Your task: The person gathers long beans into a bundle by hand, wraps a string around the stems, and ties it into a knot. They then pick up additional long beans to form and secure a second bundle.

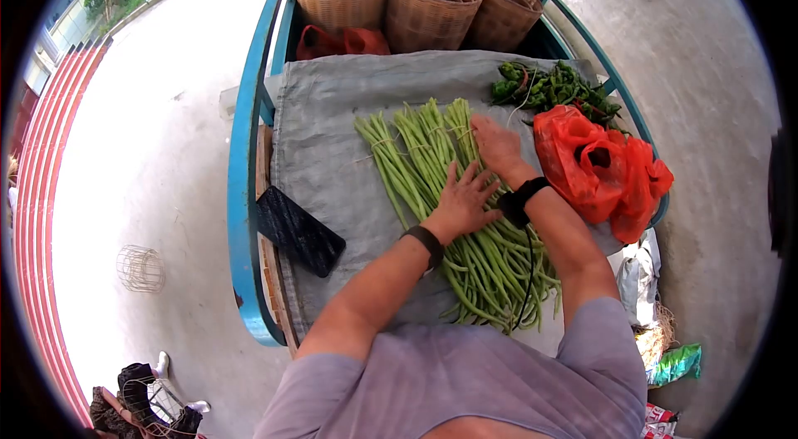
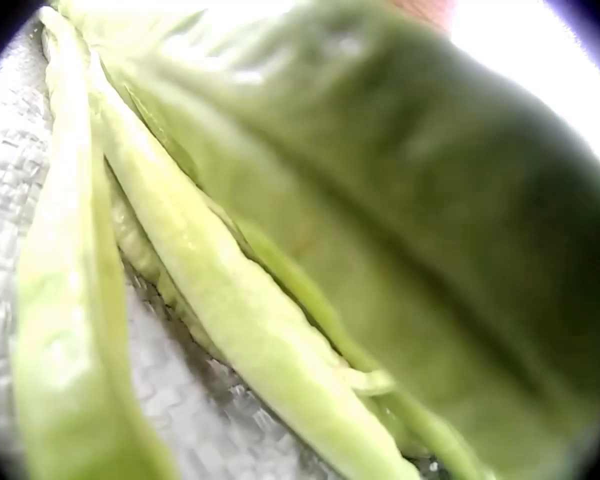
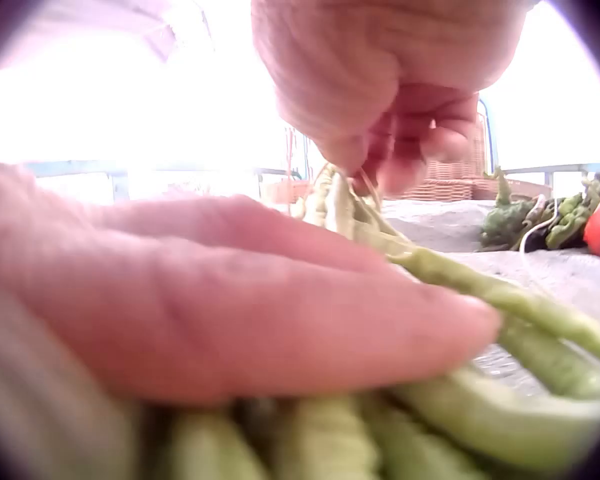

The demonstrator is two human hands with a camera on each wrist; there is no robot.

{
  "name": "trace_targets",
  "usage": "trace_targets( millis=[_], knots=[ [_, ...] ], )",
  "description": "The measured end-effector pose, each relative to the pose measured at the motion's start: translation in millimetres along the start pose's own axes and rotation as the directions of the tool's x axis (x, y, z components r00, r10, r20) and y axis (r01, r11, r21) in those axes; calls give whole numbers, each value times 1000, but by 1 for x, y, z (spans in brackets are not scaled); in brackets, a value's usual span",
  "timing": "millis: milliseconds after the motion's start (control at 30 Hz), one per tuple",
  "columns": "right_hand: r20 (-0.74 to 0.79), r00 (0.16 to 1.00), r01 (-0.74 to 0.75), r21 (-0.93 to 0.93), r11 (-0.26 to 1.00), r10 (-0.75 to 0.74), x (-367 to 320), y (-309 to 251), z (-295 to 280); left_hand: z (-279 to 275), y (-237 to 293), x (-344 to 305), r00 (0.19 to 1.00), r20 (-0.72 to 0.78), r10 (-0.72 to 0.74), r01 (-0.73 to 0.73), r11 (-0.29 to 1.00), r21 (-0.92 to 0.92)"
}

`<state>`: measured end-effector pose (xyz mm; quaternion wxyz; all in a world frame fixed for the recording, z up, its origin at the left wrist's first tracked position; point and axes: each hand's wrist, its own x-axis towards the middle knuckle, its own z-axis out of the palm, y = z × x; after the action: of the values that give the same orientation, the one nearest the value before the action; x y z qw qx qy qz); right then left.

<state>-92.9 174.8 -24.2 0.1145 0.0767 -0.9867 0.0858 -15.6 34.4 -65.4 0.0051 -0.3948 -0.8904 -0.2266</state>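
Observation:
Long green beans (image 1: 416,148) lie in tied bundles, side by side on a grey woven sheet (image 1: 320,131). My left hand (image 1: 465,199) rests on the right-hand bundle with its fingers spread; in the right wrist view its fingers (image 3: 310,320) lie straight across the beans. My right hand (image 1: 496,144) is at the far end of that bundle. Its curled fingers and thumb pinch the bean ends in the right wrist view, where this hand (image 3: 390,70) hangs over them. Close-up beans (image 2: 220,270) fill much of the left wrist view, one large and blurred.
A black phone (image 1: 301,231) lies at the sheet's left edge, beside the blue cart rail (image 1: 243,189). Green peppers (image 1: 557,90) and a red plastic bag (image 1: 594,160) are on the right. Woven baskets (image 1: 432,7) stand stacked at the back.

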Motion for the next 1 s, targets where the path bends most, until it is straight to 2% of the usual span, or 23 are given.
trace_targets(
  millis=[100,200,300,333,400,433,467,533,600,633,667,700,767,800,867,933,1000],
  knots=[
    [94,993,67,14,998,-68,4,-3,-15,-6,3,4,997,73,-38,37,999,18],
    [266,958,123,-44,991,-108,11,-17,-50,1,0,6,997,61,-38,37,999,23],
    [521,848,168,-84,982,-101,16,-16,-74,0,0,5,997,72,-36,34,999,26],
    [529,836,88,129,988,-143,16,-15,-83,0,-1,4,997,73,-31,30,999,25],
    [515,825,-84,518,851,-232,14,-7,-108,2,-3,5,998,67,-21,19,1000,20],
    [406,908,-192,631,752,-109,13,-4,-123,1,-3,6,996,85,-18,18,1000,0],
    [304,952,-261,741,618,38,12,-1,-139,-1,-4,7,995,104,-13,15,1000,-19],
    [67,969,-195,796,573,236,5,19,-147,-7,-5,8,988,157,3,3,999,-44],
    [-250,940,-25,630,776,234,1,62,-119,-21,-4,6,983,186,2,-3,1000,4],
    [-120,948,-215,445,869,295,-7,87,-98,-30,-2,3,979,202,-1,-4,1000,28],
    [-1,925,-372,214,903,381,-20,103,-78,-40,0,-1,982,187,-33,25,999,43],
    [-133,950,-278,50,959,282,-33,102,-66,-52,1,-4,983,174,-66,57,997,60],
    [-334,942,-120,-303,946,13,-48,93,-49,-60,-4,-11,983,137,-125,112,988,103],
    [-274,962,-49,-159,986,3,-42,80,-47,-60,-7,-14,982,117,-148,133,983,126],
    [-154,988,53,148,988,-30,-29,37,-47,-48,-15,-19,984,92,-154,143,982,122],
    [-221,939,286,74,955,-264,-12,-5,-43,-33,-21,-27,984,87,-155,144,982,124],
    [-312,817,479,-99,872,-484,4,-36,-35,-25,-24,-32,986,64,-155,148,984,103]
  ],
)
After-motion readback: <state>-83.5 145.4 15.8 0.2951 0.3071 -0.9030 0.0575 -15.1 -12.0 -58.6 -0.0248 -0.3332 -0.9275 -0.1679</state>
